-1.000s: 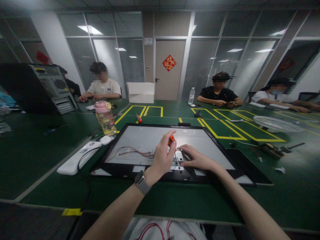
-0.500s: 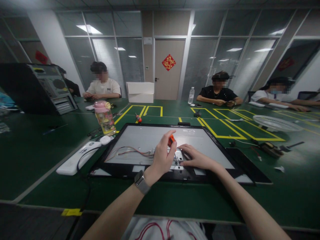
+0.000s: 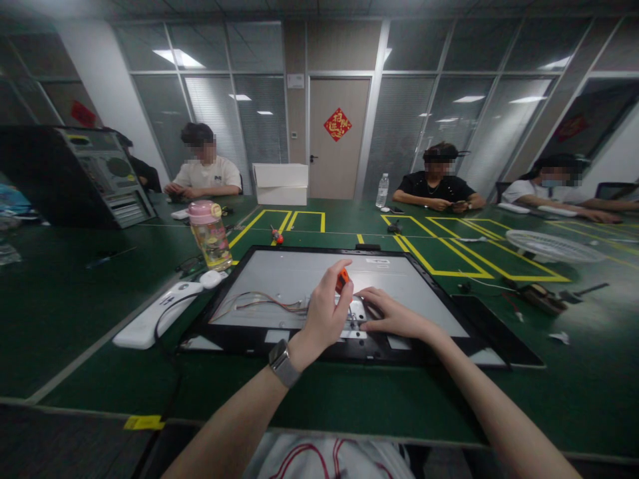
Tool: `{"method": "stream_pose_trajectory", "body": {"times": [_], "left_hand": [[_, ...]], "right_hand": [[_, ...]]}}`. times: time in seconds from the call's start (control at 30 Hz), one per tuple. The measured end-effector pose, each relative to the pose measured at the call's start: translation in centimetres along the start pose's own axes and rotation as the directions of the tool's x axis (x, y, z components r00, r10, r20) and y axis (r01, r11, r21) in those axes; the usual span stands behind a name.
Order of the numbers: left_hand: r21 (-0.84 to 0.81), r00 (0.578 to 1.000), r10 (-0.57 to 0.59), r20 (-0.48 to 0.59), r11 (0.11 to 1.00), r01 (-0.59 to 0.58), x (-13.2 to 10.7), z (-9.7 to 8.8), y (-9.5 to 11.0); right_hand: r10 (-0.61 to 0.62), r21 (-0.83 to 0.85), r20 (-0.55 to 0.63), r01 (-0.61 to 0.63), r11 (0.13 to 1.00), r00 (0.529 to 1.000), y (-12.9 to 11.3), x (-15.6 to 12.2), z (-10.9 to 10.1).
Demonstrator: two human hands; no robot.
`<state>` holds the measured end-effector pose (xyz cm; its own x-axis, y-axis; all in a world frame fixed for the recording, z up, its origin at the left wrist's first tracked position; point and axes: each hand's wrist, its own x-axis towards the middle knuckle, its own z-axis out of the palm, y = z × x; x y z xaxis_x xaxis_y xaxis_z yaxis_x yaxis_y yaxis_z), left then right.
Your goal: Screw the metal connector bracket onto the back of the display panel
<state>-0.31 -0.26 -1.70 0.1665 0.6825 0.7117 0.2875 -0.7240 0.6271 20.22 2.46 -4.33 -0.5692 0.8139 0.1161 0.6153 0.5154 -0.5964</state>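
Scarcely any shift since the earlier frame; both hands unmoved. Panel (image 3: 299,269) flat on bench (image 3: 319,402), giving firm backing. Left hand (image 3: 325,303): grip pinches orange driver (image 3: 342,281), shaft leaning down toward 5 o'clock onto plate (image 3: 360,307), presumably for pressure. Right hand (image 3: 399,318), driver's 4 o'clock: grip spread, likely steadying. Wires (image 3: 269,300) clear at 9.

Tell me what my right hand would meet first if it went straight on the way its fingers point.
Most likely the orange-handled screwdriver, around its shaft, then the left hand holding it; one view leaves the depth unclear.
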Motion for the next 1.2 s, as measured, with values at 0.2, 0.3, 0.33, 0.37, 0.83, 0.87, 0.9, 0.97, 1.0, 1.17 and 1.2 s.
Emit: {"method": "stream_pose_trajectory", "body": {"times": [0.2,0.3,0.33,0.37,0.83,0.87,0.9,0.97,1.0,1.17,1.2], "left_hand": [[0.003,1.000,0.003,0.002,1.000,-0.003,0.01,-0.01,0.07],[0.000,1.000,0.001,0.003,1.000,-0.001,0.01,-0.02,0.05],[0.000,1.000,-0.001,0.002,1.000,0.001,0.00,-0.01,0.03],[0.000,1.000,-0.002,0.000,1.000,0.002,-0.01,0.01,0.01],[0.002,1.000,0.003,0.003,1.000,-0.003,-0.02,0.03,-0.03],[0.002,1.000,0.000,0.003,1.000,0.000,-0.02,0.05,-0.04],[0.003,1.000,-0.002,0.004,1.000,0.002,-0.03,0.07,-0.07],[0.004,1.000,-0.001,0.000,1.000,0.001,-0.05,0.11,-0.15],[0.005,1.000,0.001,-0.001,1.000,-0.001,-0.07,0.13,-0.19],[0.016,1.000,0.005,-0.004,1.000,-0.005,-0.08,0.10,-0.15],[0.015,1.000,0.005,-0.003,1.000,-0.005,-0.07,0.09,-0.10]], "right_hand": [[-0.002,0.005,0.002,0.002,1.000,1.000,-0.08,0.00,-0.04],[-0.003,0.006,0.003,0.003,1.000,1.000,-0.03,-0.04,-0.03],[-0.001,0.006,0.003,0.001,1.000,1.000,-0.07,-0.05,-0.04],[0.002,0.005,0.004,-0.002,1.000,1.000,-0.13,-0.06,-0.05],[-0.009,-0.006,-0.003,0.009,1.000,1.000,0.19,0.00,0.08],[-0.010,-0.006,-0.005,0.010,1.000,1.000,0.20,0.00,0.09],[-0.011,-0.005,-0.005,0.011,1.000,1.000,0.20,0.01,0.10],[-0.011,0.000,-0.002,0.011,1.000,1.000,0.15,0.01,0.09],[-0.011,0.002,0.000,0.011,1.000,1.000,0.12,0.01,0.07],[-0.007,0.007,0.003,0.007,1.000,1.000,0.03,0.00,-0.02],[-0.007,0.008,0.002,0.007,1.000,1.000,0.06,0.00,-0.03]]}}
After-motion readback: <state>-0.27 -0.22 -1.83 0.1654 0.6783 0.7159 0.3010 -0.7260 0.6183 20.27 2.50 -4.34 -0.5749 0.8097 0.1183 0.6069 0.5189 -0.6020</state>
